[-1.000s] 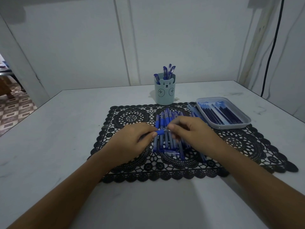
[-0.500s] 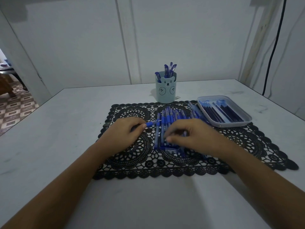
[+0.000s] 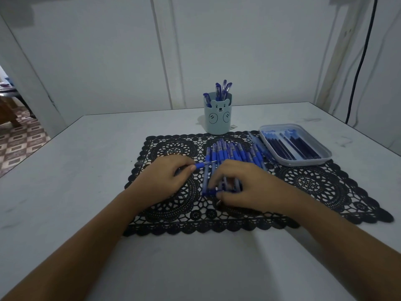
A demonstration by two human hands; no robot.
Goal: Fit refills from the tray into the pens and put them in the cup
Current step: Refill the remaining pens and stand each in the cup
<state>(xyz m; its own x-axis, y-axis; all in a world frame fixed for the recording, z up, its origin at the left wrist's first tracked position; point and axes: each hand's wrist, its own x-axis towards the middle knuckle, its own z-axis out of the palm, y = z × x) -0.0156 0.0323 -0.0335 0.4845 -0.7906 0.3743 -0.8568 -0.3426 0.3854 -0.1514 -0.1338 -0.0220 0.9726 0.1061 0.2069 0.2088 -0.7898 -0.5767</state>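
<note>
We record the left hand point(image 3: 167, 177) low over the black lace mat point(image 3: 173, 213), left of centre. Its fingers and thumb are clamped on a blue pen point(image 3: 200, 165). The pen's thin tip points right, towards the pile of pens point(image 3: 230, 153).

The right hand point(image 3: 245, 185) lies on the near end of that pile. Its fingers point(image 3: 213, 183) are curled down over the pens' near ends with the thumb set against the near edge, so the hand grips the pile. We cannot tell which pen it holds.

The pile of pens lies on the centre of the mat, the pens side by side and running near to far.

The tray point(image 3: 303, 164) sits at the far right, partly on the mat's right far corner, just beside the pile. Dark refills point(image 3: 290, 144) lie in it lengthwise.

The cup point(image 3: 218, 118), pale blue with a bear face, stands upright on the counter point(image 3: 65, 170) at the mat's far edge, beyond the pile. Several finished pens point(image 3: 221, 90) stand in it, their tops above the rim.

A black cable point(image 3: 360, 61) runs down the wall at the far right.
</note>
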